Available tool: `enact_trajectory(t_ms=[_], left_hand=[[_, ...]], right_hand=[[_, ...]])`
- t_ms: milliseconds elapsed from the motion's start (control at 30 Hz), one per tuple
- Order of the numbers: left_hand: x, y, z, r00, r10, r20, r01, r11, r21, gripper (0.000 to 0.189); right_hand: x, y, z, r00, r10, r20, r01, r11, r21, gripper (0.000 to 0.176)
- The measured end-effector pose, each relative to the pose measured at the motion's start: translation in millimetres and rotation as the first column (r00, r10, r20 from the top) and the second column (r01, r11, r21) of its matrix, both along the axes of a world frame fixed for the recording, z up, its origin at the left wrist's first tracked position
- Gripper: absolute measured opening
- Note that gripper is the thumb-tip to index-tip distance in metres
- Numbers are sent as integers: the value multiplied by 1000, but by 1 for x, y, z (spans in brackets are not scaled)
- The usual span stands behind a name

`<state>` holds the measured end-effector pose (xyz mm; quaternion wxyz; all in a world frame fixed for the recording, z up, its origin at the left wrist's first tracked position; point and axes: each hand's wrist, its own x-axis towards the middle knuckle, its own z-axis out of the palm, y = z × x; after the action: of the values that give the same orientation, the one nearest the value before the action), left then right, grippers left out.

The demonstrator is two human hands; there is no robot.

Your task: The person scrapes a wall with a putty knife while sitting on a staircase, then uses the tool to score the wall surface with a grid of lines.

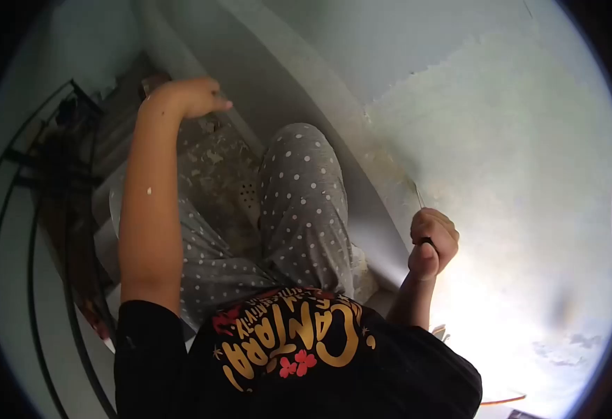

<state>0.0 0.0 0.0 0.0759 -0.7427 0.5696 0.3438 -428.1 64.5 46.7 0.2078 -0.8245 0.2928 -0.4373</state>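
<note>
My right hand (433,242) is closed around the dark handle of a thin scraper-like tool (418,195). The tool's narrow metal end points up toward the wall (487,133), near the edge of a patch where the surface looks peeled. My left hand (197,96) hangs at the upper left with its wrist bent, above the littered floor. Its fingers are partly hidden and curl away from the camera, so what they hold, if anything, does not show. Small pale flakes stick to my left forearm (150,209).
A black metal rack (33,167) stands along the left side. Flakes litter the floor (211,157), near a perforated drain (248,195). A ledge (306,70) runs diagonally beside the wall. My bent knee (304,160) is between my arms.
</note>
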Motion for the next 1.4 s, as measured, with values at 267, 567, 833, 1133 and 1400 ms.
enact_trajectory(t_ms=[267,567,833,1133,1400], left_hand=[[-1,-12,12,997,-68,-39,63,992,-110,73],[14,-12,0,997,-35,-63,24,984,-175,75],[3,-10,15,988,90,-122,-107,985,-138,72],[6,-13,7,993,45,-111,-58,991,-117,73],[9,-14,3,993,-71,-97,48,972,-229,71]], right_hand=[[42,-15,-21,979,181,-98,-193,971,-142,15],[100,-70,-4,955,291,-62,-297,919,-260,20],[137,-83,-22,977,211,14,-206,966,-159,25],[93,-114,14,920,192,342,-189,981,-43,23],[125,-78,-5,953,264,146,-267,964,-1,20]])
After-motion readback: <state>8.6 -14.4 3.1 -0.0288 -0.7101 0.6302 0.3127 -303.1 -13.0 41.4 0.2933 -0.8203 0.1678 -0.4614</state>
